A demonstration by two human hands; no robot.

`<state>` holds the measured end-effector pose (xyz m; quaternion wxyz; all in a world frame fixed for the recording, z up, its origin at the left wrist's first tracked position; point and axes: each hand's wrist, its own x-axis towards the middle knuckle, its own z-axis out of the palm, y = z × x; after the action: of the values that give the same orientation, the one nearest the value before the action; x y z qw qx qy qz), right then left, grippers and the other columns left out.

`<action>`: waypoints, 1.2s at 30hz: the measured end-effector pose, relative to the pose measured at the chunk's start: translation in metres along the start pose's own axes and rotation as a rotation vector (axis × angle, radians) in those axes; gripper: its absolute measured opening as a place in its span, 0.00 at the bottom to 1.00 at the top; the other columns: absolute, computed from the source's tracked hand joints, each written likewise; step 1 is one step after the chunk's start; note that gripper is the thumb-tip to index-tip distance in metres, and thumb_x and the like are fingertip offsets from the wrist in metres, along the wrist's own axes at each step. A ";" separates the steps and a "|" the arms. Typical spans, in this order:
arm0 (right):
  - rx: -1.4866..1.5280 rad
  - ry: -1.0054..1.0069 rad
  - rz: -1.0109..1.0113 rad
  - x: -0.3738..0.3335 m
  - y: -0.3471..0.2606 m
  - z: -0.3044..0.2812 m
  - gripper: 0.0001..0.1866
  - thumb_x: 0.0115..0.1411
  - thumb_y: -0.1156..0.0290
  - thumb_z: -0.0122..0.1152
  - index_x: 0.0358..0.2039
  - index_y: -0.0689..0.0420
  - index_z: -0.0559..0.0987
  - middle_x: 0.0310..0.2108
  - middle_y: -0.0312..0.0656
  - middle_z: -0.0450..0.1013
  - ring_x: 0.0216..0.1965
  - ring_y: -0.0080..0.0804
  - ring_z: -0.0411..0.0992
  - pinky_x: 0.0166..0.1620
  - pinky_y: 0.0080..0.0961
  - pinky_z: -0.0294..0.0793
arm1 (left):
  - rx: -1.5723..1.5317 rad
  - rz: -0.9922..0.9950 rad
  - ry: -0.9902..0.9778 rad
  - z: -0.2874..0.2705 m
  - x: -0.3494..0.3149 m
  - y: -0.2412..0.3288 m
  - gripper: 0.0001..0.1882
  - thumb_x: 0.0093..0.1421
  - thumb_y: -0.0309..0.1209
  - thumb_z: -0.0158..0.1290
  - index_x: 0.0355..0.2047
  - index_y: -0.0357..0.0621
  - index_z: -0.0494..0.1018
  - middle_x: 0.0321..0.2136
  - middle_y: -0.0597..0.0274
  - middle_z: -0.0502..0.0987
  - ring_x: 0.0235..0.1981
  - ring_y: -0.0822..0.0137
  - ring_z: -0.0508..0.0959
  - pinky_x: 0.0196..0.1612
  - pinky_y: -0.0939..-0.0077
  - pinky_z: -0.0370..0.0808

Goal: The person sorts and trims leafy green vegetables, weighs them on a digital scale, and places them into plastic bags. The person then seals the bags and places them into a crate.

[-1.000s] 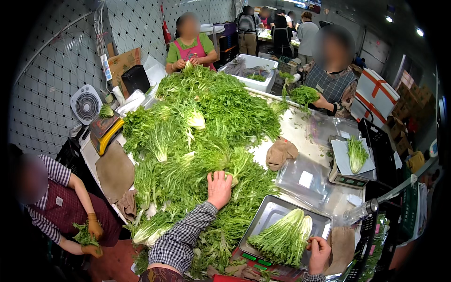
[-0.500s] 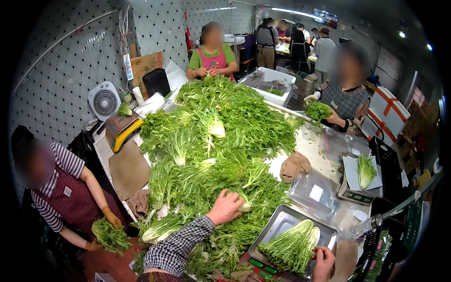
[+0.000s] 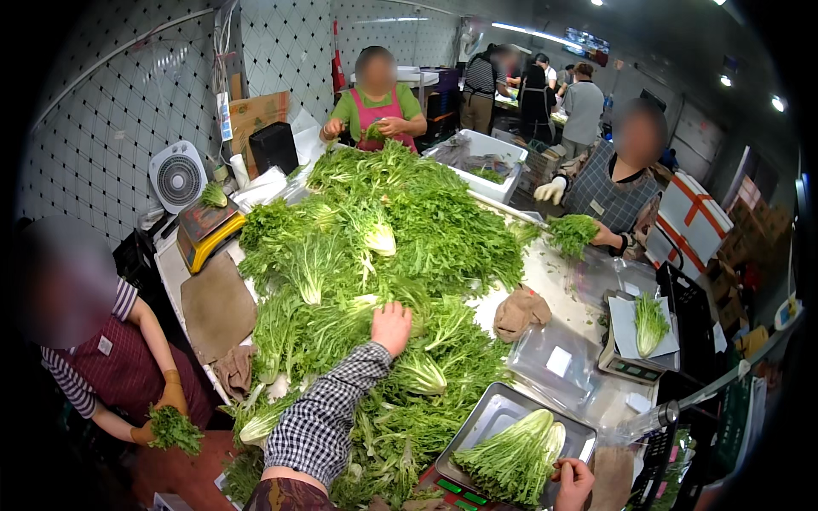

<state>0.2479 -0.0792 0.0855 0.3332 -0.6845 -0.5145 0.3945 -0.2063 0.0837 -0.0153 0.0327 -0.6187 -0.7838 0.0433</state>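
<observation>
My left hand (image 3: 392, 328) reaches over a large heap of leafy greens (image 3: 443, 230), close to a pale stem end. Its back faces up and its fingertips are hidden among the leaves, so its grip cannot be made out. Below it, a loose head of frilly greens (image 3: 423, 375) lies on the heap. A metal scale tray (image 3: 487, 423) at the near right bears a big bunch of greens (image 3: 511, 456) with pale root ends. Beside that bunch, my right hand (image 3: 573, 484) has its thumb and fingers drawn together; whatever is between them is not distinguishable.
Co-workers stand left, far and right; the left one's orange gloves (image 3: 173, 393) hold greens. A yellow scale (image 3: 213, 240) stands at left. Plastic bags (image 3: 558, 358), a brown cloth (image 3: 520, 312) and another scale (image 3: 630, 364) lie along the right side. A white bin (image 3: 503, 183) is behind.
My left hand has moved away from the loose head of greens, farther up and left over the heap. My right hand stays by the tray. The view has shifted slightly.
</observation>
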 end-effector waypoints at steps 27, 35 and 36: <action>0.180 -0.616 -0.347 0.011 -0.060 0.175 0.19 0.60 0.68 0.65 0.46 0.67 0.74 0.39 0.47 0.78 0.32 0.25 0.77 0.34 0.23 0.77 | -0.910 0.168 0.436 -0.075 -0.240 0.013 0.14 0.54 0.24 0.59 0.42 0.37 0.77 0.38 0.53 0.80 0.42 0.55 0.78 0.47 0.64 0.74; 0.604 -0.606 -0.162 -0.026 -0.052 0.185 0.13 0.67 0.72 0.56 0.48 0.66 0.69 0.42 0.42 0.75 0.39 0.24 0.75 0.39 0.21 0.78 | -1.855 -0.055 -0.445 -0.054 -0.307 0.073 0.14 0.66 0.30 0.49 0.48 0.33 0.73 0.35 0.55 0.81 0.33 0.65 0.81 0.42 0.76 0.76; 0.638 -0.604 -0.154 -0.031 -0.050 0.187 0.14 0.67 0.72 0.56 0.48 0.66 0.69 0.42 0.42 0.75 0.39 0.25 0.76 0.39 0.21 0.78 | -1.894 -0.171 -0.472 -0.045 -0.301 0.078 0.20 0.68 0.36 0.47 0.55 0.36 0.68 0.42 0.58 0.80 0.42 0.63 0.80 0.50 0.69 0.75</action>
<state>0.0561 -0.0869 0.0475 0.3907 -0.3613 -0.4909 0.6898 -0.0561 -0.1896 0.0216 -0.6320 -0.3055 -0.5229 -0.4836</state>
